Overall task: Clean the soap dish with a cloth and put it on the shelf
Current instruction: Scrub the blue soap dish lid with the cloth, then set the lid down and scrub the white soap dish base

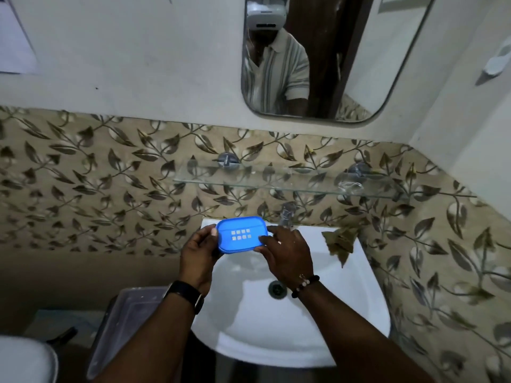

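A blue soap dish (242, 235) is held over the back of a white sink (290, 322), below a glass shelf (276, 183). Its left end is pinched by the left hand (197, 258), thumb on the rim; its right end is gripped by the right hand (287, 255), thumb pressed on the face, forefinger along the far edge. Eight small square drain holes are seen in the dish. The basin is seen dry around the drain (276, 289).
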### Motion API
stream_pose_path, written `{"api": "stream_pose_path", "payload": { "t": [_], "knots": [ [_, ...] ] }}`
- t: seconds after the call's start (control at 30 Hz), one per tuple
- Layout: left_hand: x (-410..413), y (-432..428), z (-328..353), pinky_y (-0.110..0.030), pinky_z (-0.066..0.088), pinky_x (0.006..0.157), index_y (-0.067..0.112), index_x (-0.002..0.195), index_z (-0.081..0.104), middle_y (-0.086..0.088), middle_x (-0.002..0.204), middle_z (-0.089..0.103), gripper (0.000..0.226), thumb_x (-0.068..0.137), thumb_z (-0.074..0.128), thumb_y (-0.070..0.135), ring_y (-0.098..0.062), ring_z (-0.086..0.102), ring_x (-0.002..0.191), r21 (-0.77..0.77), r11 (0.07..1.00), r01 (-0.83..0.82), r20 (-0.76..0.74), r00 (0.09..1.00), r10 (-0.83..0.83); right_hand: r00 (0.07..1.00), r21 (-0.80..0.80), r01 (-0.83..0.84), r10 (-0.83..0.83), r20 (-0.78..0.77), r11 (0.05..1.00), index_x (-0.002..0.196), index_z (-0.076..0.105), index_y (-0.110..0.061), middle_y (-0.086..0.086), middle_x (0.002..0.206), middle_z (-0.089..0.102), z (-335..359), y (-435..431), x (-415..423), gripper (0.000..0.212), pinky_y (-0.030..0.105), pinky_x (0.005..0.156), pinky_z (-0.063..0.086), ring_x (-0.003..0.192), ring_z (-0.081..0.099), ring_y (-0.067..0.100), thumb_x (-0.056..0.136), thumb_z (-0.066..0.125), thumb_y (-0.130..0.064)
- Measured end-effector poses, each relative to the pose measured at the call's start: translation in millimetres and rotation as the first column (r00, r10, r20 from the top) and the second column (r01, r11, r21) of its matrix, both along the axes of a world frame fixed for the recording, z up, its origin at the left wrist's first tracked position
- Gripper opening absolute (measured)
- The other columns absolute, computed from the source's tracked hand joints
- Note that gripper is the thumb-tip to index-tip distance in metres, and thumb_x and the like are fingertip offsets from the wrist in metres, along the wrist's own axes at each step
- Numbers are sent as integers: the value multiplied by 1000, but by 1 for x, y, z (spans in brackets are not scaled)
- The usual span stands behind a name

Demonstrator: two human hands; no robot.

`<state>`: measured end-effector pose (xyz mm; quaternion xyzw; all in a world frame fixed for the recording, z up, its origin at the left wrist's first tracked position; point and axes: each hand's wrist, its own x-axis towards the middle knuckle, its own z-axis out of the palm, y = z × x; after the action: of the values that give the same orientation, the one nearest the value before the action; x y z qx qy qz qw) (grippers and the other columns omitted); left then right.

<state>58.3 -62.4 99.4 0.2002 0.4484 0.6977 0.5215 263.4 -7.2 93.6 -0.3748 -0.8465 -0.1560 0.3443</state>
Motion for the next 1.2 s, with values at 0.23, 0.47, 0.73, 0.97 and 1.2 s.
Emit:
{"api": "stream_pose_path", "payload": {
  "t": [0.23, 0.47, 0.73, 0.97, 1.2],
  "knots": [
    [-48, 4, -10, -49, 53, 93, 10, 109, 67, -23, 117, 68, 14, 95, 66, 7, -32, 65, 100, -61, 997, -55, -268, 963, 37, 984, -63, 149, -142, 110, 987, 82, 67, -17, 3, 90, 71, -8, -3, -54, 24, 35, 64, 47, 72, 64, 26, 86, 76, -39],
    [-63, 25, -39, -47, 51, 103, 4, 124, 67, -17, 124, 70, 33, 92, 70, 8, -33, 64, 117, -160, 986, -38, -476, 878, -44, 941, -146, 286, -249, 228, 947, 82, 69, -22, -1, 79, 67, -27, 14, -85, 23, 37, 67, 45, 73, 61, 25, 83, 77, -43],
    [-69, 58, -55, -27, 37, 106, 14, 139, 59, -9, 147, 56, 58, 86, 78, 29, -26, 53, 134, -320, 947, -14, -799, 541, -262, 905, -245, 333, -235, 355, 910, 79, 70, -22, -1, 78, 67, -44, 65, -95, 20, 41, 70, 42, 88, 61, 27, 84, 74, -41],
    [-70, 87, -71, -33, 34, 112, 11, 140, 57, -15, 147, 54, 62, 86, 78, 31, -32, 46, 138, -394, 917, -63, -840, 430, -331, 888, -322, 335, -182, 422, 886, 80, 71, -20, 2, 81, 69, -66, 100, -106, 15, 45, 80, 43, 104, 59, 31, 84, 73, -34],
    [-69, 100, -95, -40, 22, 120, 16, 144, 54, -5, 157, 44, 78, 81, 67, 61, -31, 19, 154, -397, 902, -171, -916, 136, -377, 877, -358, 320, -131, 463, 877, 85, 72, -20, 7, 93, 70, -78, 108, -111, 13, 48, 91, 43, 119, 55, 34, 83, 69, -32]
  ]
}}
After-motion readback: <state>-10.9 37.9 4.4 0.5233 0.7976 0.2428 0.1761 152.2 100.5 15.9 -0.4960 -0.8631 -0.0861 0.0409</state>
